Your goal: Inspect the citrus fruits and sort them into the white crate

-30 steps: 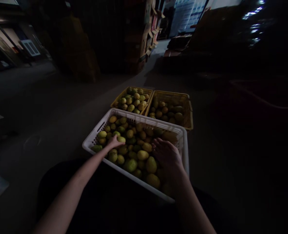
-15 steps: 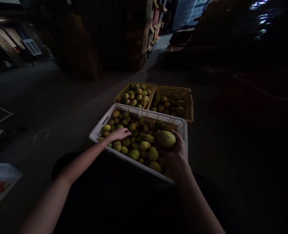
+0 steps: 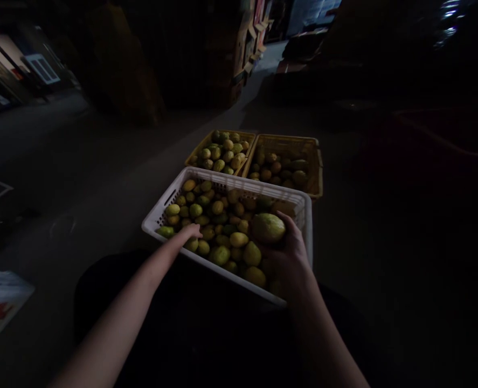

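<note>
In front of me a white plastic crate (image 3: pixel 164 211) is heaped with green and yellow papayas (image 3: pixel 239 239), some oval and some pear-shaped. Over its right end my right hand (image 3: pixel 293 245) is closed around a large green-yellow papaya (image 3: pixel 268 228), lifted above the others. My left hand (image 3: pixel 191 231) reaches over the near left part of the crate, low against the fruit. Its fingers point down and are mostly hidden, so whether they grip a papaya does not show.
Behind the white crate stand two yellow crates, the left one (image 3: pixel 190 157) piled higher with fruit than the right one (image 3: pixel 318 167). Stacked cardboard boxes (image 3: pixel 226 70) rise farther back. A white container (image 3: pixel 8 285) is at the left edge. The room is dim.
My left hand has drawn back toward me and to the left, from mid-crate toward the near rim. My right hand, still holding the papaya, has shifted slightly left. The view has tilted a little.
</note>
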`<state>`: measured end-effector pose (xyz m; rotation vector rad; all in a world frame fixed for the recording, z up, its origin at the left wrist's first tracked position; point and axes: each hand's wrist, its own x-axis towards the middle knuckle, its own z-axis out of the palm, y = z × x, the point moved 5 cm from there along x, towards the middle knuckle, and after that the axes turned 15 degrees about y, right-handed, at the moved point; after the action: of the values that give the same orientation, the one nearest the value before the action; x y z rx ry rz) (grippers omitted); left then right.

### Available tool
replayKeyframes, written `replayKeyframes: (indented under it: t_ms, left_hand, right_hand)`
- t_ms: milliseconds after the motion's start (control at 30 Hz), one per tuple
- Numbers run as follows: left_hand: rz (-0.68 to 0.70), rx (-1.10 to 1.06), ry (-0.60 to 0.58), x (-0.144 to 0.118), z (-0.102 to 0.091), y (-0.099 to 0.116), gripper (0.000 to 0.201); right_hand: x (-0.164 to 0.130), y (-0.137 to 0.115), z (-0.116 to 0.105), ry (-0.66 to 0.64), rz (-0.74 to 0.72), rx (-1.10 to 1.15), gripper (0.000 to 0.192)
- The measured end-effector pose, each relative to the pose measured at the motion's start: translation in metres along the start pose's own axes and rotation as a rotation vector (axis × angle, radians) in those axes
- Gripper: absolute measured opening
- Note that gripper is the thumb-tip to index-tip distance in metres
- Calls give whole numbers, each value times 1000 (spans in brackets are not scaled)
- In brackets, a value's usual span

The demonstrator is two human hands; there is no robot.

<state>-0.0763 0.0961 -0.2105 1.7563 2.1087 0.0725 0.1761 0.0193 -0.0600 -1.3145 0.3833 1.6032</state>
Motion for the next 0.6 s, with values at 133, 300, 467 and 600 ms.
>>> replayKeyframes:
  t_ms: [133, 300, 467, 600]
  left_hand:
    - [1, 93, -65, 11, 29, 18, 45]
    - [-2, 182, -61, 14, 51, 23, 51]
    - [-30, 228, -105, 19, 56, 15, 33]
    - [-19, 128, -138, 12, 64, 11, 30]
  right_hand:
    - [2, -2, 1, 21, -11, 12, 9]
    - [8, -8, 2, 33, -25, 24, 11]
    - [12, -10, 3, 42, -26, 12, 12]
    - [14, -6, 2, 22, -13, 19, 13]
